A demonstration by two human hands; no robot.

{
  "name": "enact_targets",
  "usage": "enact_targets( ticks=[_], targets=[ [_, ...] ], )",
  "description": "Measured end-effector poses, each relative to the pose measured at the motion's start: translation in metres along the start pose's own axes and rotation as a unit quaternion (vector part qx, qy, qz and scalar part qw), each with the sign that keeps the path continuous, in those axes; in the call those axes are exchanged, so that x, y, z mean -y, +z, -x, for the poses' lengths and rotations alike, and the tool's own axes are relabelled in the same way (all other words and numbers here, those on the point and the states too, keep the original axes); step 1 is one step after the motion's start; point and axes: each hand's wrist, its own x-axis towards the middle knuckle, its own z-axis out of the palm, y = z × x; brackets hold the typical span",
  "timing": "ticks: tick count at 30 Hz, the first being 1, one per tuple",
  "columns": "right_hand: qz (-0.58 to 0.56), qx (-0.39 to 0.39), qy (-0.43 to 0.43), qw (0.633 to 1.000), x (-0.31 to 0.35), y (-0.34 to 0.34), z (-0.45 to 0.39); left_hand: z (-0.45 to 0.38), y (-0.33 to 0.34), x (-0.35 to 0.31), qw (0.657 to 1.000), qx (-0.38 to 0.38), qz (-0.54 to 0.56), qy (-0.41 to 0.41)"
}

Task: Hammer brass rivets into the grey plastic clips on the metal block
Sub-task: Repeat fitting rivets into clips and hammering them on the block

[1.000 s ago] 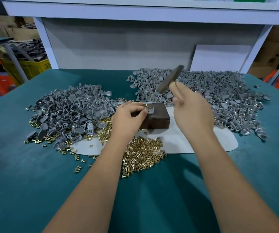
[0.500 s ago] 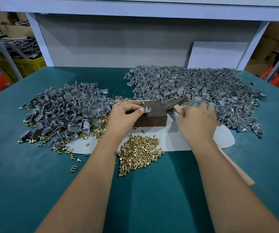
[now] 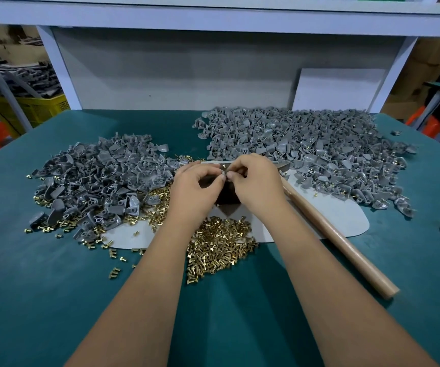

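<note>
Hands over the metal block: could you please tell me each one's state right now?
Left hand: fingers curled, pinching a small grey clip.
Right hand: fingers curled, pinching at the same clip.

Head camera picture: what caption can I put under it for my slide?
Both hands, left and right, pinch a small part over the metal block; hammer lies aside.

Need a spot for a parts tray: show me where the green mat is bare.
Bare: near left, in front of the left clip pile; and far left corner. Crowded: around the metal block, rivet heap, right clip pile, hammer handle.
</note>
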Motion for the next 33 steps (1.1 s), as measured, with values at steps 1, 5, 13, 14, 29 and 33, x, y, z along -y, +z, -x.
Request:
enact_targets(
  ticks=[1, 5, 13, 14, 29, 33],
  targets=[
    [-0.016, -0.004, 0.008, 1.000, 0.000, 0.000, 0.000, 0.000, 0.000, 0.000, 1.000, 0.001, -0.001, -0.001],
    [-0.062, -0.033, 0.022, 0.997, 0.000, 0.003, 0.005, 0.001, 0.000, -0.001, 1.000, -0.002, 0.001, -0.006],
    [-0.060, -0.055, 0.002, 0.997, -0.003, 0.007, 0.009, 0.003, 0.000, -0.002, 1.000, -0.013, -0.004, -0.021],
    [-0.060, -0.057, -0.003, 0.997, -0.003, 0.008, 0.009, 0.003, 0.001, -0.003, 1.000, -0.015, -0.004, -0.024],
    [-0.048, -0.137, -0.013, 0.989, -0.014, -0.012, 0.020, 0.004, -0.002, -0.008, 0.996, -0.016, 0.064, -0.052],
    [-0.002, -0.073, -0.063, 0.995, -0.009, -0.002, 0.026, 0.005, -0.002, -0.006, 0.998, -0.010, 0.056, -0.022]
  ],
)
